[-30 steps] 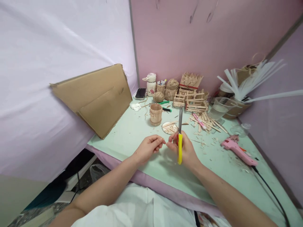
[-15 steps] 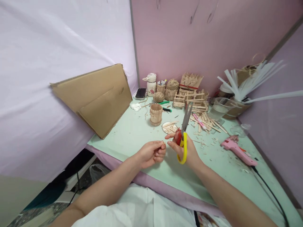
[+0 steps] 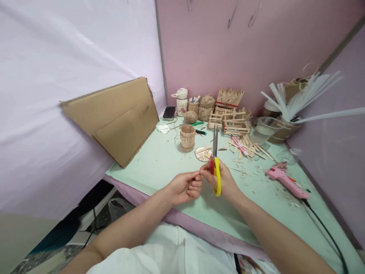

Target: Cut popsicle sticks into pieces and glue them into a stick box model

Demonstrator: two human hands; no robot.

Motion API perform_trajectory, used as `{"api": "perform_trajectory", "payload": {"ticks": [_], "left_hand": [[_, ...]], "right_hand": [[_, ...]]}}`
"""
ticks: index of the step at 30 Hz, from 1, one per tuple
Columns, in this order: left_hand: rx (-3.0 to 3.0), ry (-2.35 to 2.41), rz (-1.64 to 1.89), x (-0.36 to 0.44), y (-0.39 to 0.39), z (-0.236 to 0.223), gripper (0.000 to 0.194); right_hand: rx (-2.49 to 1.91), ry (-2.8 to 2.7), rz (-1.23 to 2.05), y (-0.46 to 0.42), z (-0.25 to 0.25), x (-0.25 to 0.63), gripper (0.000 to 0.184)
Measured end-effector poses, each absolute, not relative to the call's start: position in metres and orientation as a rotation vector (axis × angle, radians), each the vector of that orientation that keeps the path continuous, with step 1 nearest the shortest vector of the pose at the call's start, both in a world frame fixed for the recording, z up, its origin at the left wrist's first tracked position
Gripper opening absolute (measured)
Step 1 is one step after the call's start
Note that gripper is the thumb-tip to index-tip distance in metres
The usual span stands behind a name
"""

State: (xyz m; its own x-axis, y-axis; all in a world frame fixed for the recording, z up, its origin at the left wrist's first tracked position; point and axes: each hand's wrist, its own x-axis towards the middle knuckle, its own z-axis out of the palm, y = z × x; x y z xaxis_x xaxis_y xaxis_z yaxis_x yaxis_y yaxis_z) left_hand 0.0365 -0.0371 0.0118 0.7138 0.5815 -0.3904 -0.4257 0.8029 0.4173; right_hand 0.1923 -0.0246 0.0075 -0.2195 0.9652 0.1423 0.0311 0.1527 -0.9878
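My left hand (image 3: 186,187) is closed in a pinch over the near part of the table; whatever sits between thumb and forefinger is too small to name. My right hand (image 3: 221,179) holds scissors (image 3: 216,160) with yellow and red handles, blades pointing up and away from me. Its thumb and forefinger tips touch the left fingertips. Beyond the hands lies a round white lid (image 3: 203,153) with small wood pieces on it. A small cup clad in wooden sticks (image 3: 187,138) stands upright behind and left of that lid.
On the right rest a pink glue gun (image 3: 288,182) with a black cord and loose wooden sticks (image 3: 253,146). Stick-built crates (image 3: 236,121), twine balls (image 3: 191,117) and a white bottle (image 3: 181,102) line the back. A cardboard sheet (image 3: 125,125) leans at left.
My right hand has moved left, its fingertips now meeting the left hand's. The scissors have swung more upright, and their blades look closer together.
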Motion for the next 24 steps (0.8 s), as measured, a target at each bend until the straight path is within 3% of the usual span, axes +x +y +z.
{"api": "perform_trajectory", "payload": {"ticks": [5,11,24], "left_hand": [[0.744,0.891,0.783,0.043,-0.04,0.008,0.034],[1.191,1.042,0.91,0.041,-0.04,0.003,0.026],[1.164,1.097,1.37,0.024,-0.035,0.018,0.017]], "right_hand": [[-1.117,-1.485,1.123,-0.024,0.005,0.195,0.03],[-1.182,-1.529,1.097,-0.022,0.003,0.196,0.031],[-1.315,-2.08,1.043,-0.035,0.014,0.193,0.03]]}}
